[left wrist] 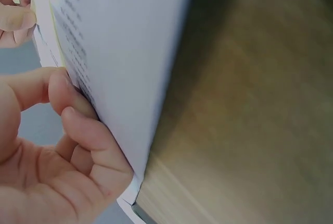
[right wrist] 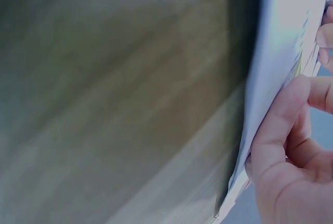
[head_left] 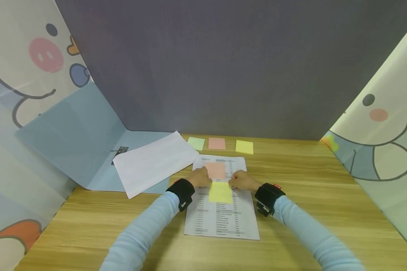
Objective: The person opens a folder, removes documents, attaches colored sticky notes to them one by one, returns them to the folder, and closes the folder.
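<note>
A smooth, square yellow note (head_left: 221,192) lies over the upper middle of a white sheet (head_left: 220,222) printed with small columns of text, just below a matt pink note (head_left: 215,170). The left hand (head_left: 200,178) and right hand (head_left: 243,181) are at its 2 top corners, fingers bent and narrow, each thumb and forefinger pinching the yellow paper's edge. Both wrists wear black straps (head_left: 183,192). The table (head_left: 325,188) has streaky, light wood grain. To the left, a stiff blue folder (head_left: 74,128) stands half open, with a metal clip (head_left: 120,152) and a blank-looking paper (head_left: 156,163) lying askew across it, its right end close by the printed sheet's top corner. Beyond the sheet are 3 more squares: green (head_left: 196,143), pink and yellow, near the flat grey panel (head_left: 237,67) closing off the back. Wood stretches broadly from the sheet's right edge to the cartoon-printed wall (head_left: 383,124), and towards the person.
</note>
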A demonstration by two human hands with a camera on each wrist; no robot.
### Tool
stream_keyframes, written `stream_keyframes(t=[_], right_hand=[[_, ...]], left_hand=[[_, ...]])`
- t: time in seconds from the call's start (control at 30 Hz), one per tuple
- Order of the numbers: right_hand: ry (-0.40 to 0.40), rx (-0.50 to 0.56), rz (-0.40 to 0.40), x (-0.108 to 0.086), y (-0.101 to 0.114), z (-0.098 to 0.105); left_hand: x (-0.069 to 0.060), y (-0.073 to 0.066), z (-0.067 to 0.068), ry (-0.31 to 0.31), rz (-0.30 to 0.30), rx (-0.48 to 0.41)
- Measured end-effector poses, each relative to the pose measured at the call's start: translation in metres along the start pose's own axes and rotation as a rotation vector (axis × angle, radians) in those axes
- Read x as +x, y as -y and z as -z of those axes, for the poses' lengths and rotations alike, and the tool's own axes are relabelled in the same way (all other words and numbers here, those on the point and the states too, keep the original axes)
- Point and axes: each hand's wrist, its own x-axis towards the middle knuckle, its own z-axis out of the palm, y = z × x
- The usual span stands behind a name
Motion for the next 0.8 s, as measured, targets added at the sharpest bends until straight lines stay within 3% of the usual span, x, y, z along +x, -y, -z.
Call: stream_keyframes(t=[0.07,0.23,0.43,0.8], right_hand=[[-0.002,0.001,-0.006,-0.0008,0.0006,0.0008],[-0.005,0.027,-0.009,-0.0025,0.0018,0.0023],[-0.001,0.055,0.022,0.0019,-0.0019,0.0015],[-0.020,-0.004,-0.035,0.0049,-0.0013,-0.0012]], left_hand=[[-0.0022,-0.0024,0.0008,-0.004,0.012,0.008],[-0.0075,-0.0035,0.0029,-0.009,-0.030,0.053],[-0.0043,-0.0030,0.0027,0.010,-0.026,0.056],[0.0006,-0.0005,0.0016,0.017,-0.020,0.081]])
